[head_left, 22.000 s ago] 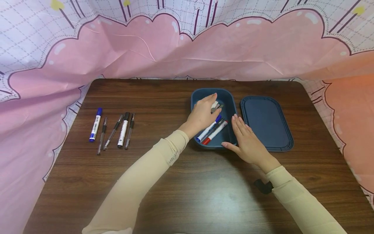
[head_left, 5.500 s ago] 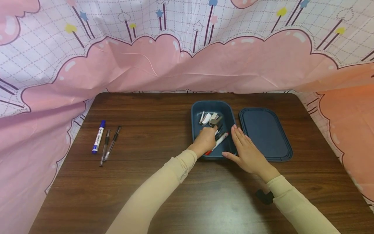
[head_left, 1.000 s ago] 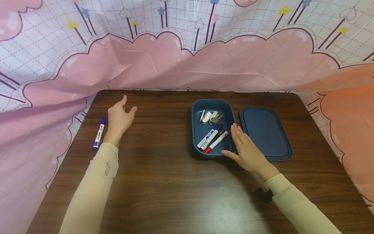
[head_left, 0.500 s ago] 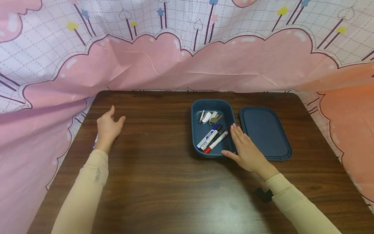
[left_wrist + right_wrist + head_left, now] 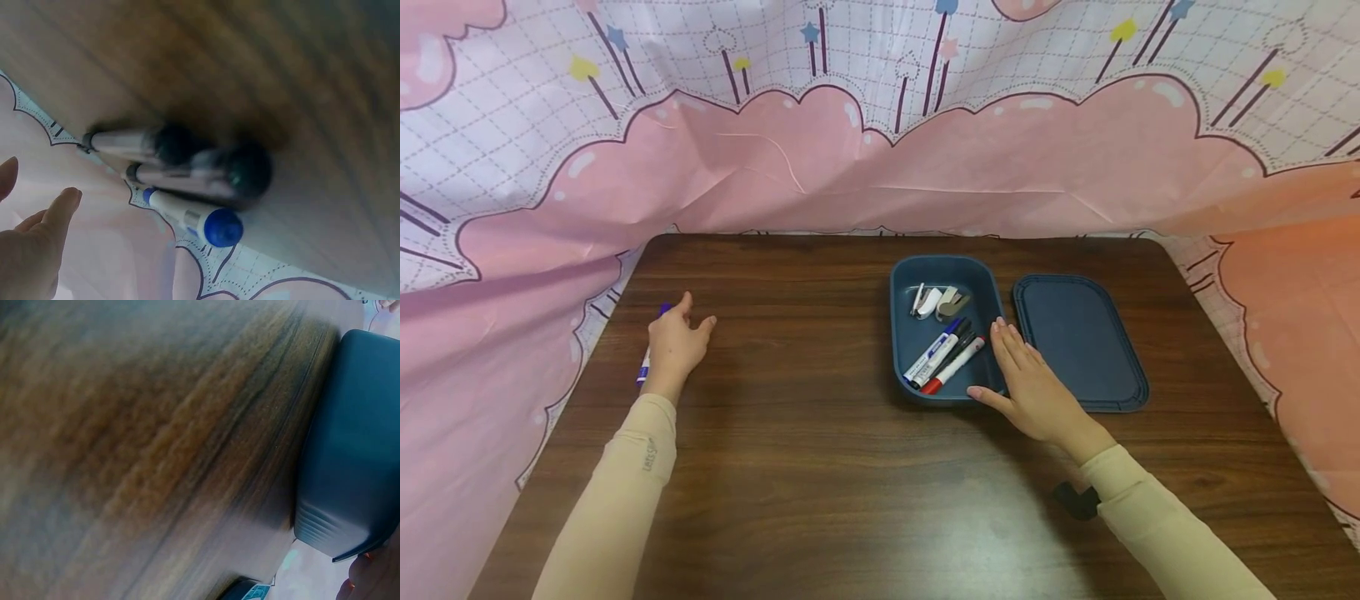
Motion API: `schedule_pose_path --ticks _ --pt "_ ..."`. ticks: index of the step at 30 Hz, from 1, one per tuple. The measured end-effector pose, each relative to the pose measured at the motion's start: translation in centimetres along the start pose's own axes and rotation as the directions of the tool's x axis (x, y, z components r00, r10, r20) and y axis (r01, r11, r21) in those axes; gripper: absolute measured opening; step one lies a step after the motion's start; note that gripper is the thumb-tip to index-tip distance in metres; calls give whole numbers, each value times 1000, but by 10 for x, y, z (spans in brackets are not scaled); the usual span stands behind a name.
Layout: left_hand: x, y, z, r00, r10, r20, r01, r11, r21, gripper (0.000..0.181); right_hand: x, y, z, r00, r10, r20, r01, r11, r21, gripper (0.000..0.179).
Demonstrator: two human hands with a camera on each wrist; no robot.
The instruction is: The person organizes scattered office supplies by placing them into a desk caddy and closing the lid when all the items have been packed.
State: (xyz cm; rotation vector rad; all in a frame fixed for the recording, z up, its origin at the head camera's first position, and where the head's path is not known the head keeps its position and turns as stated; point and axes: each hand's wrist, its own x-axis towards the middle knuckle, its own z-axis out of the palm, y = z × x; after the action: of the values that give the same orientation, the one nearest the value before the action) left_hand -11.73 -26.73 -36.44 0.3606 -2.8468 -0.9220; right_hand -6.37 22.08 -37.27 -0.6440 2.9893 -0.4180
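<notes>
In the head view my left hand [image 5: 677, 343] is low over the pens at the table's left, thumb and fingers spread apart, holding nothing. It partly covers a blue-capped marker [image 5: 644, 367] and hides two clear pens there. The left wrist view shows those, a dark-ended pen [image 5: 181, 178] and another pen [image 5: 125, 142], lying beside the blue marker [image 5: 187, 215], past the hand's fingers [image 5: 59, 215]. My right hand [image 5: 1033, 383] rests with straight fingers along the right side of a dark blue box [image 5: 897, 333]. Inside lie a red marker [image 5: 953, 367], a blue marker [image 5: 928, 354] and dark pens.
Farther back in the box sit a small white item [image 5: 929, 302] and a grey-and-white one [image 5: 953, 305]. The matching blue lid [image 5: 1082, 342] lies flat to the box's right. A pink patterned curtain [image 5: 880, 192] hangs behind the brown table [image 5: 820, 467].
Over the last second my left hand has moved left and nearer, down over the pens. Compared with 22 seconds ago, the black marker and one pen are gone from the left. My right hand stays put.
</notes>
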Motion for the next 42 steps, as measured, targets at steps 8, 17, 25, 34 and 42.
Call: schedule_pose_path --ticks 8,17,25,34,42 --pt "-2 -8 5 999 -17 31 16 1000 20 62 0 0 1 1000 1 -12 -1 1000 -4 92" --pt "-2 -13 7 999 7 50 -9 999 38 59 1 -1 1 1000 9 -22 -9 1000 3 93" --pt "0 -19 12 992 -52 119 45 997 55 60 0 -1 3 999 -1 -42 2 1000 8 93" --pt "-1 -19 15 992 -11 124 -1 995 101 55 0 -1 2 1000 -4 -26 4 1000 6 92" --pt "-2 -20 18 996 24 82 -35 992 125 60 1 -1 3 999 -5 -41 6 1000 7 92"
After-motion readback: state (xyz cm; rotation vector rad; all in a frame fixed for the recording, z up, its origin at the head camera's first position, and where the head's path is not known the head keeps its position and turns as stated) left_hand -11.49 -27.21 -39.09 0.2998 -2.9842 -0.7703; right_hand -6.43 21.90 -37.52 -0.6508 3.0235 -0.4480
